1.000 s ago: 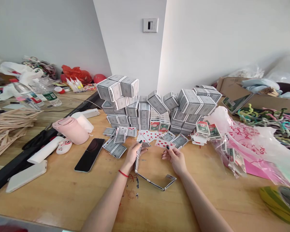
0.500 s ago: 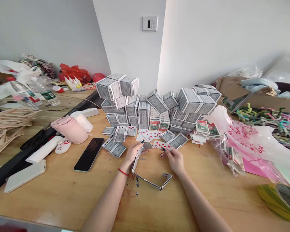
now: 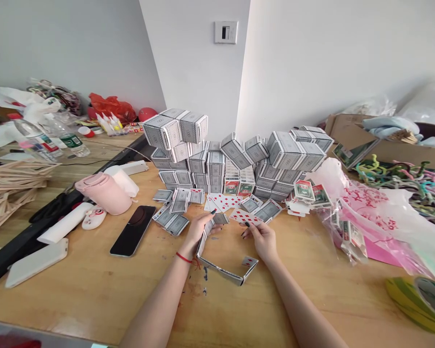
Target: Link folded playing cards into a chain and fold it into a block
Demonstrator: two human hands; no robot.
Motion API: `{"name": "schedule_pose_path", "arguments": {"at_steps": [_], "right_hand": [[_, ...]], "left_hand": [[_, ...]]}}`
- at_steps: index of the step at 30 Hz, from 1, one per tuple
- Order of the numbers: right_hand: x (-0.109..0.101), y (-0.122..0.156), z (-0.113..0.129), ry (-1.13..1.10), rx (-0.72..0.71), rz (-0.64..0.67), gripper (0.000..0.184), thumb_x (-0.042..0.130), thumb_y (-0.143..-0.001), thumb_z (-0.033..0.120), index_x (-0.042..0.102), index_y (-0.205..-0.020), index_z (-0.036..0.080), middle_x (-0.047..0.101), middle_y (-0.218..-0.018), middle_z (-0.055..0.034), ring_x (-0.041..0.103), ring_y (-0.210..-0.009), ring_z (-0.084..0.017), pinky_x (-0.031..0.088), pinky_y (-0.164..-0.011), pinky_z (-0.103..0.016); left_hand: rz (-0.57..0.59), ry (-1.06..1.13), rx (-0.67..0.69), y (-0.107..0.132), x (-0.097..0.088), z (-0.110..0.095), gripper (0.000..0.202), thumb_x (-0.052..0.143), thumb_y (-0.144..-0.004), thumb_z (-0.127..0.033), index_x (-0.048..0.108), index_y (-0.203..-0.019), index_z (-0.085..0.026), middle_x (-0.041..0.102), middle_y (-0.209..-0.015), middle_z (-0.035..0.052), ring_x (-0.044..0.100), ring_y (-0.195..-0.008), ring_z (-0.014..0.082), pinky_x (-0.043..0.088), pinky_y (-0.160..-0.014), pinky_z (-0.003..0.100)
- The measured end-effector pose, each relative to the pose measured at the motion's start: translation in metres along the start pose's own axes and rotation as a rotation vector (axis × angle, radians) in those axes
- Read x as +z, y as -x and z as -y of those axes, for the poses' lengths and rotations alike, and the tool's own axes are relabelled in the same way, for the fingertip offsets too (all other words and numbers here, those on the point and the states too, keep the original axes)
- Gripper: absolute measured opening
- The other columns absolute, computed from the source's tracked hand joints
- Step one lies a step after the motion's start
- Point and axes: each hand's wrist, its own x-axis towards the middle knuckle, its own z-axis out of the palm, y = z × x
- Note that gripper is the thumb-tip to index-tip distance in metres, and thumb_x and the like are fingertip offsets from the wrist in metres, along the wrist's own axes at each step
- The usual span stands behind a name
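Observation:
My left hand [image 3: 200, 230] pinches one end of a chain of folded playing cards [image 3: 219, 270], which bends round on the table in an open frame shape. Between the thumb and fingers of my right hand [image 3: 261, 238] is a single playing card [image 3: 245, 217] with red diamonds, its face up. A small gap lies between this card and the folded end at my left hand. Just beyond, more face-up playing cards [image 3: 223, 201] lie spread out. Loose folded cards [image 3: 171, 221] rest to the left, others [image 3: 268, 211] to the right.
Stacked blocks of folded cards [image 3: 174, 133] stand behind my hands, with another stack [image 3: 293, 154] at the right. A black phone [image 3: 133, 231], a pink cup [image 3: 103, 193] and a white power bank [image 3: 38, 263] lie left. Plastic bags [image 3: 377, 203] and a tape roll [image 3: 418, 302] are right.
The diamond card in my right hand has moved slightly right, away from the folded end in my left hand. The chain's position is nearly the same.

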Motion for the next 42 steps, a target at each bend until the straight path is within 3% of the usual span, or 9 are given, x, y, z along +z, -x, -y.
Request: {"name": "schedule_pose_path", "arguments": {"at_steps": [9,18,24,33,42], "right_hand": [[-0.002,-0.002,-0.007,0.163,-0.026,0.021,0.033,0.051,-0.076,0.048,0.066,-0.076,0.018,0.066,-0.061,-0.0046,0.058,-0.054,-0.017,0.048,-0.059,-0.030],[-0.003,0.000,-0.006,0.488,-0.172,0.067,0.029,0.041,-0.081,0.036,0.060,-0.067,0.019,0.055,-0.050,-0.0002,0.050,-0.046,-0.014,0.041,-0.050,-0.024],[-0.004,0.000,0.000,0.652,-0.230,0.118,0.029,0.036,-0.082,0.031,0.063,-0.081,0.022,0.059,-0.057,-0.0019,0.053,-0.051,-0.016,0.040,-0.052,-0.025],[-0.001,-0.003,0.000,0.590,-0.172,0.137,0.032,0.036,-0.081,0.030,0.066,-0.081,0.020,0.055,-0.051,-0.0006,0.047,-0.044,-0.014,0.037,-0.046,-0.023],[-0.011,-0.009,-0.002,0.436,-0.080,0.205,0.032,0.041,-0.079,0.037,0.067,-0.079,0.019,0.053,-0.051,0.0001,0.043,-0.045,-0.013,0.035,-0.046,-0.023]], "left_hand": [[-0.005,-0.022,-0.006,0.000,-0.001,0.000,0.026,0.066,-0.065,-0.026,0.061,-0.087,-0.013,0.068,-0.089,0.0100,0.065,-0.082,0.0250,0.054,-0.067,0.035],[0.025,-0.050,-0.002,0.001,-0.001,-0.001,0.021,0.068,-0.063,-0.027,0.058,-0.075,-0.014,0.068,-0.079,0.0072,0.065,-0.080,0.0248,0.052,-0.068,0.035],[0.038,-0.104,0.015,0.001,0.002,0.002,0.017,0.068,-0.062,-0.026,0.058,-0.071,-0.015,0.066,-0.070,0.0042,0.065,-0.077,0.0244,0.051,-0.072,0.038],[0.026,-0.136,0.030,0.004,0.006,0.004,0.018,0.068,-0.061,-0.026,0.060,-0.072,-0.014,0.066,-0.071,0.0030,0.064,-0.075,0.0231,0.050,-0.075,0.040],[0.093,-0.154,0.021,0.005,0.005,0.002,0.022,0.068,-0.061,-0.031,0.061,-0.073,-0.013,0.067,-0.075,0.0056,0.064,-0.073,0.0235,0.050,-0.072,0.039]]}}
